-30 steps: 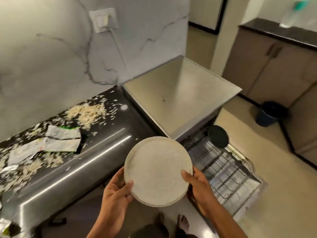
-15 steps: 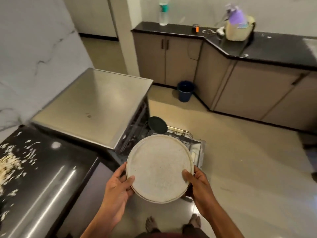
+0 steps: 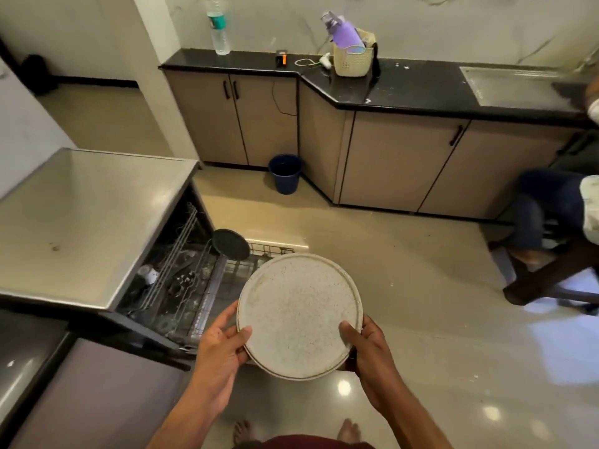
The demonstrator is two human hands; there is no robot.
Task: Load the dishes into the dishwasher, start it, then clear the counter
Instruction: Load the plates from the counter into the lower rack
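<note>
Kitchen, tiled floor. Dishwasher stood open, rack out, just beyond left hand. Both hands gripped speckled plate by opposite edges, thumbs on top; right hand opposite.

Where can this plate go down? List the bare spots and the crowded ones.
Bare: the steel top left of the open dishwasher, and the pulled-out rack between the black lid and the plate held by the left hand and right hand. Crowded: the far counter around the basket.
</note>
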